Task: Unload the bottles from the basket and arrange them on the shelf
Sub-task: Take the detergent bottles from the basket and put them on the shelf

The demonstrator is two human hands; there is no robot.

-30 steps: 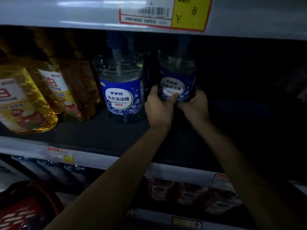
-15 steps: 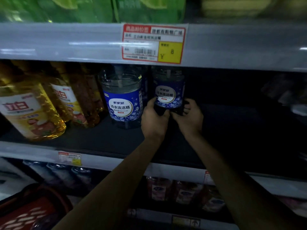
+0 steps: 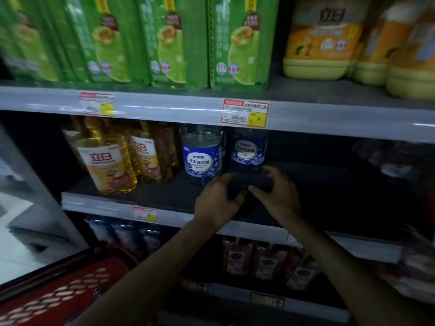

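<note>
Both hands open and empty, left hand (image 3: 217, 203) and right hand (image 3: 277, 194) just in front of right blue bottle (image 3: 249, 150), it stands upright on middle shelf (image 3: 164, 196) beside second blue bottle (image 3: 201, 154), red basket (image 3: 58, 297) lower left.

Both my arms reach forward; left hand (image 3: 217, 203) and right hand (image 3: 279, 195) close together, fingers spread, grips empty.

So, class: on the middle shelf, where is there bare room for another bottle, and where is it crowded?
Free: the dark shelf right of the back blue bottle, and the strip in front of it by the open hands. Crowded: the left, where yellow bottles stand packed beside the front blue bottle.
</note>
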